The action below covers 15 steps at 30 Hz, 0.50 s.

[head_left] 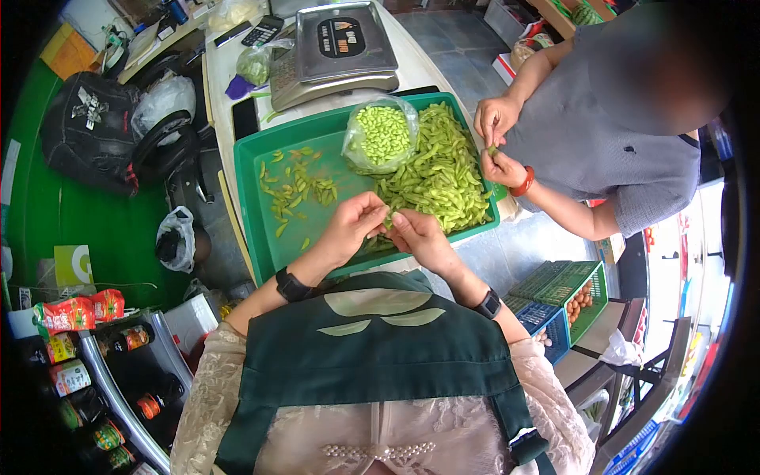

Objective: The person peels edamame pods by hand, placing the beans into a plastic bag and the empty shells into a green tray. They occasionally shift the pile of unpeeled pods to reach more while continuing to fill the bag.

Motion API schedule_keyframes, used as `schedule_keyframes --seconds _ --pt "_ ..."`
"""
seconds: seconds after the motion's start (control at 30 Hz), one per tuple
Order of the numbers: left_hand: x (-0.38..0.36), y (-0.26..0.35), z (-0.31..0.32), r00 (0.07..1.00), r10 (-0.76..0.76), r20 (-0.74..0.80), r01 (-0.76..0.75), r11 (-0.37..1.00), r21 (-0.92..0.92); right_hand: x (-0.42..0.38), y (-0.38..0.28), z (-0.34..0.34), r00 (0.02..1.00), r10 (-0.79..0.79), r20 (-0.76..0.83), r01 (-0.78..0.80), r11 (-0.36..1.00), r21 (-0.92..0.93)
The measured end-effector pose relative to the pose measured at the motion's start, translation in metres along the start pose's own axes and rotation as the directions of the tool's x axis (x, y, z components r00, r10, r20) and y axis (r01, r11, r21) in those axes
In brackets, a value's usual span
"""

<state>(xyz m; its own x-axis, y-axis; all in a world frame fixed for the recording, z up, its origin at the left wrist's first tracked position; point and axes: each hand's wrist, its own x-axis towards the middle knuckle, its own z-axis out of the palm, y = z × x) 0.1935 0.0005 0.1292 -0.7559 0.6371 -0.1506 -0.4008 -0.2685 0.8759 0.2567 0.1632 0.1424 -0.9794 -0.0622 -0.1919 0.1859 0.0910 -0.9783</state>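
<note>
My left hand (pixel 354 225) and my right hand (pixel 425 240) meet over the near side of a green tray (pixel 247 190), fingers pinched around a small green pod (pixel 388 222) that is mostly hidden. Beyond and right of them lies a heap of green pods (pixel 443 174). A clear plastic bag of shelled green beans (pixel 381 136) rests against the heap. Loose pods and empty shells (pixel 293 186) are scattered over the left part of the tray.
Across the tray at the right, another person (pixel 586 134) pinches a pod with both hands. A metal scale (pixel 346 47) stands behind the tray, beside a calculator (pixel 263 32) and a phone (pixel 245 119). Crates (pixel 582 285) sit at lower right, jars (pixel 71 376) at lower left.
</note>
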Motion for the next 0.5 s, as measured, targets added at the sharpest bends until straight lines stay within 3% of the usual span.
schedule_keyframes --seconds 0.07,0.13,0.27,0.33,0.37,0.43,0.47,0.5 --pt "0.008 -0.010 -0.005 0.999 -0.043 0.021 0.044 0.997 -0.060 -0.004 -0.008 -0.003 0.991 0.135 0.010 -0.136 0.982 0.132" --pt "0.015 -0.015 -0.001 0.993 -0.119 0.013 0.120 0.983 -0.140 -0.006 0.005 -0.012 0.988 0.155 -0.010 -0.150 0.969 0.198" --pt "0.037 -0.028 0.002 0.990 -0.131 0.055 0.135 0.987 -0.085 -0.007 0.027 -0.028 0.971 0.199 -0.133 -0.131 0.908 0.397" --pt "0.052 -0.028 0.006 0.995 -0.094 -0.012 0.095 0.987 0.129 -0.008 0.032 -0.034 0.939 0.242 -0.243 -0.060 0.813 0.579" --pt "0.059 -0.030 0.007 0.995 -0.096 -0.013 0.097 0.987 0.128 -0.010 0.031 -0.037 0.939 0.245 -0.243 -0.062 0.812 0.580" --pt "0.069 -0.031 0.005 0.985 0.168 0.049 -0.173 0.893 0.415 -0.011 0.028 -0.040 0.899 0.260 -0.353 -0.004 0.810 0.587" --pt "0.068 -0.030 0.000 0.979 0.202 0.039 -0.190 0.814 0.548 -0.013 0.030 -0.041 0.901 0.260 -0.346 -0.015 0.819 0.574" --pt "0.066 -0.029 -0.009 0.979 0.203 0.029 -0.184 0.812 0.553 -0.016 0.031 -0.041 0.905 0.260 -0.336 -0.021 0.816 0.577"
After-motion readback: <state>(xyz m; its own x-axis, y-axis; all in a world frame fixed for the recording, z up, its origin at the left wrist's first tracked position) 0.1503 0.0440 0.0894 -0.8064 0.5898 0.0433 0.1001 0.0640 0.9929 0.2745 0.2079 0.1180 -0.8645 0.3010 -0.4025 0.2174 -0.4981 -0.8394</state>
